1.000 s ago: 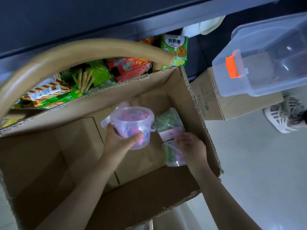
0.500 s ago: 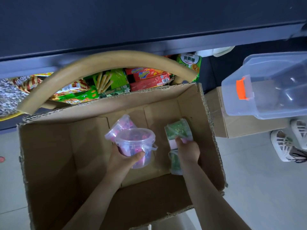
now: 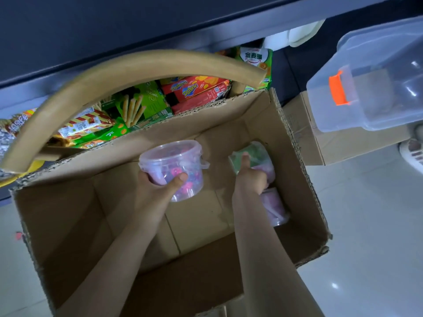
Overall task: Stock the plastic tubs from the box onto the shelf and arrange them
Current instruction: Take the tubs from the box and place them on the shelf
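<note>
My left hand (image 3: 158, 187) grips a clear plastic tub of pink and purple bits (image 3: 174, 165) and holds it upright above the open cardboard box (image 3: 295, 161). My right hand (image 3: 250, 179) is down in the box's right side, fingers curled round a tub with a green label (image 3: 256, 154), thumb lying along it. Another clear tub with pink contents (image 3: 273, 207) lies just nearer me, partly hidden by my right wrist. The dark shelf (image 3: 137, 24) runs across the top of the view.
A curved cardboard flap (image 3: 119, 72) arches over the box's far edge. Behind it, snack packets and boxes (image 3: 146, 104) fill the lowest shelf level. A clear storage bin with an orange latch (image 3: 366, 83) sits on a second cardboard box (image 3: 320, 143) at right. A sandalled foot (image 3: 412, 154) is beyond.
My left hand has lifted the pink tub higher; the pink tub seen behind it half a second ago is no longer visible. My right hand has closed round the green-labelled tub, uncovering a pink tub nearer me.
</note>
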A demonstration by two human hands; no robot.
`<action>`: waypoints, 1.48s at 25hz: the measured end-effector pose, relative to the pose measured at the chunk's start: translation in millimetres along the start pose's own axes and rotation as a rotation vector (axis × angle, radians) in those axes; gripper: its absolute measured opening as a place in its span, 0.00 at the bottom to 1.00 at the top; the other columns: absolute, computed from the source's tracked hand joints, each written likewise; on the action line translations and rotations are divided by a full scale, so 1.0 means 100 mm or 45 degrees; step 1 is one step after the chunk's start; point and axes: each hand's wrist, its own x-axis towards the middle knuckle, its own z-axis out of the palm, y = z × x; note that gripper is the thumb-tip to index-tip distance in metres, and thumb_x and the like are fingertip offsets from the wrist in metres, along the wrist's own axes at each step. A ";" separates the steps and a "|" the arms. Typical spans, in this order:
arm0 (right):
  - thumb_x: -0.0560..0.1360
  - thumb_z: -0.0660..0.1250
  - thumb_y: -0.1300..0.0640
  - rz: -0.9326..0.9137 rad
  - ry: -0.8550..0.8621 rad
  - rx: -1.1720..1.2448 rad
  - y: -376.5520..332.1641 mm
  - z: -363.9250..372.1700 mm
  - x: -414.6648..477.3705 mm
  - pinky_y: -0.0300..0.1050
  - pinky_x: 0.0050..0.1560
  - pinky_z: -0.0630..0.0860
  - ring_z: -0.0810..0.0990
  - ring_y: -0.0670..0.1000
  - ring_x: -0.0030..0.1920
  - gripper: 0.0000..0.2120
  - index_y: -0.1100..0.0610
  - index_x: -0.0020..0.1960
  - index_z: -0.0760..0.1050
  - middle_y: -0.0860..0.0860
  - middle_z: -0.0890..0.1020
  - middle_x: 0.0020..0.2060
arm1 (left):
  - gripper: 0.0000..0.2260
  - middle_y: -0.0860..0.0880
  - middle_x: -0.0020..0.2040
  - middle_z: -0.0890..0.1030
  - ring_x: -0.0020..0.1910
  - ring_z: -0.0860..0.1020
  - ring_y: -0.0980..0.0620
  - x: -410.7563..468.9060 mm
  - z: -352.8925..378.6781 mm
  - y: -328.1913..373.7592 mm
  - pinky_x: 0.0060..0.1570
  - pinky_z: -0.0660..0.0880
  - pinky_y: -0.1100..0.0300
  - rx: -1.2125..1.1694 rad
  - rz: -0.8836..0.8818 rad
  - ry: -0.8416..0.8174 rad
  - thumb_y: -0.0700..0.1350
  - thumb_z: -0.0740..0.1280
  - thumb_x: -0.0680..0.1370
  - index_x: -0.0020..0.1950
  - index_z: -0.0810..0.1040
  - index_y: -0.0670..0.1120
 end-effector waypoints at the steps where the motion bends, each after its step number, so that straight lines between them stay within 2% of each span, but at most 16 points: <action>1: 0.64 0.60 0.27 0.038 -0.007 0.024 -0.10 0.00 -0.01 0.51 0.66 0.69 0.71 0.60 0.66 0.52 0.68 0.70 0.62 0.63 0.70 0.67 | 0.27 0.56 0.47 0.82 0.46 0.81 0.62 0.03 -0.01 0.03 0.42 0.78 0.67 0.024 0.016 -0.022 0.56 0.74 0.56 0.53 0.76 0.54; 3: 0.72 0.60 0.33 0.122 0.051 0.029 -0.12 -0.02 0.16 0.48 0.65 0.67 0.67 0.61 0.68 0.50 0.74 0.71 0.51 0.67 0.64 0.69 | 0.29 0.56 0.48 0.81 0.48 0.81 0.61 0.07 -0.02 0.06 0.43 0.77 0.66 0.073 0.013 -0.038 0.56 0.74 0.56 0.56 0.75 0.54; 4: 0.73 0.58 0.33 0.114 0.095 0.028 -0.12 -0.03 0.22 0.47 0.65 0.67 0.67 0.61 0.68 0.49 0.75 0.71 0.49 0.67 0.64 0.69 | 0.32 0.56 0.49 0.81 0.49 0.81 0.61 0.09 -0.02 0.08 0.43 0.77 0.64 0.100 0.014 -0.038 0.57 0.74 0.56 0.59 0.75 0.51; 7: 0.74 0.60 0.36 0.148 0.098 0.046 -0.13 -0.06 0.21 0.47 0.65 0.66 0.67 0.61 0.69 0.45 0.74 0.70 0.52 0.65 0.65 0.68 | 0.37 0.53 0.52 0.81 0.50 0.81 0.57 0.13 0.01 0.09 0.47 0.78 0.59 0.195 0.023 -0.001 0.59 0.74 0.55 0.62 0.73 0.48; 10: 0.73 0.65 0.39 0.133 0.055 0.081 -0.04 -0.02 0.27 0.45 0.62 0.71 0.73 0.58 0.64 0.37 0.68 0.67 0.62 0.62 0.71 0.66 | 0.36 0.52 0.52 0.81 0.51 0.80 0.57 0.15 0.04 0.09 0.48 0.78 0.59 0.241 0.018 0.013 0.58 0.75 0.56 0.62 0.73 0.48; 12: 0.73 0.65 0.40 0.089 0.071 0.029 0.00 -0.02 0.23 0.40 0.57 0.71 0.74 0.57 0.63 0.37 0.68 0.67 0.62 0.60 0.72 0.64 | 0.34 0.52 0.53 0.81 0.51 0.80 0.57 0.16 0.05 0.09 0.48 0.78 0.60 0.232 0.032 -0.008 0.55 0.76 0.59 0.62 0.73 0.48; 17: 0.68 0.74 0.47 -0.049 -0.030 -0.049 0.16 -0.04 -0.05 0.49 0.59 0.75 0.74 0.56 0.61 0.39 0.63 0.69 0.60 0.57 0.72 0.62 | 0.31 0.52 0.54 0.80 0.53 0.80 0.57 0.15 0.01 0.08 0.48 0.78 0.62 0.155 0.048 -0.010 0.49 0.78 0.63 0.64 0.72 0.48; 18: 0.67 0.75 0.48 -0.079 -0.063 -0.053 0.20 -0.05 -0.10 0.49 0.57 0.76 0.75 0.56 0.60 0.39 0.62 0.69 0.60 0.57 0.72 0.61 | 0.33 0.52 0.54 0.80 0.52 0.80 0.58 0.14 -0.02 0.07 0.47 0.78 0.63 0.135 0.046 -0.005 0.51 0.78 0.61 0.63 0.72 0.48; 20: 0.67 0.75 0.50 -0.127 -0.116 -0.010 0.27 -0.12 -0.20 0.41 0.45 0.76 0.77 0.53 0.54 0.36 0.60 0.68 0.62 0.54 0.74 0.56 | 0.34 0.52 0.53 0.80 0.51 0.80 0.59 0.09 -0.10 0.06 0.46 0.79 0.63 0.114 0.043 -0.015 0.55 0.76 0.59 0.63 0.72 0.48; 22: 0.67 0.76 0.51 -0.205 -0.166 0.032 0.30 -0.23 -0.30 0.34 0.36 0.70 0.76 0.49 0.48 0.35 0.59 0.67 0.64 0.49 0.75 0.52 | 0.29 0.54 0.51 0.81 0.48 0.81 0.62 0.02 -0.23 0.06 0.42 0.78 0.67 0.080 0.051 -0.037 0.51 0.76 0.62 0.61 0.73 0.49; 23: 0.66 0.76 0.50 -0.240 -0.190 0.054 0.31 -0.29 -0.32 0.34 0.36 0.71 0.78 0.48 0.48 0.34 0.59 0.66 0.66 0.48 0.77 0.52 | 0.27 0.54 0.50 0.81 0.48 0.81 0.63 -0.01 -0.29 0.06 0.40 0.78 0.68 0.063 0.047 -0.044 0.49 0.75 0.63 0.60 0.74 0.49; 26: 0.63 0.77 0.49 -0.278 -0.295 0.138 0.30 -0.48 -0.50 0.46 0.46 0.80 0.81 0.49 0.50 0.32 0.56 0.63 0.70 0.50 0.81 0.51 | 0.21 0.55 0.48 0.82 0.46 0.82 0.63 -0.22 -0.46 0.11 0.38 0.77 0.70 0.043 0.044 -0.024 0.48 0.74 0.64 0.56 0.75 0.50; 28: 0.63 0.78 0.49 -0.327 -0.362 0.093 0.24 -0.60 -0.69 0.53 0.54 0.79 0.81 0.50 0.51 0.33 0.56 0.63 0.71 0.50 0.81 0.51 | 0.18 0.54 0.47 0.82 0.43 0.82 0.64 -0.38 -0.56 0.17 0.37 0.76 0.72 0.033 0.057 0.018 0.45 0.76 0.66 0.53 0.76 0.51; 30: 0.63 0.78 0.50 -0.409 -0.436 0.106 0.15 -0.70 -0.91 0.53 0.55 0.79 0.81 0.51 0.52 0.32 0.56 0.63 0.71 0.51 0.81 0.52 | 0.17 0.52 0.48 0.82 0.43 0.81 0.63 -0.53 -0.71 0.30 0.37 0.76 0.73 0.052 0.058 0.069 0.43 0.76 0.68 0.54 0.76 0.49; 34: 0.67 0.76 0.58 -0.623 -0.636 0.202 -0.19 -1.00 -1.46 0.46 0.53 0.79 0.82 0.50 0.53 0.25 0.57 0.61 0.74 0.52 0.82 0.52 | 0.34 0.51 0.53 0.81 0.51 0.80 0.56 -0.89 -1.12 0.68 0.49 0.77 0.59 -0.005 0.141 0.135 0.59 0.76 0.57 0.60 0.75 0.47; 37: 0.69 0.74 0.60 -0.806 -0.864 0.223 -0.50 -1.16 -1.92 0.48 0.58 0.77 0.80 0.52 0.57 0.24 0.57 0.63 0.73 0.54 0.81 0.56 | 0.34 0.49 0.53 0.82 0.52 0.81 0.53 -1.25 -1.45 1.06 0.52 0.79 0.54 -0.036 0.216 0.191 0.60 0.74 0.56 0.58 0.76 0.47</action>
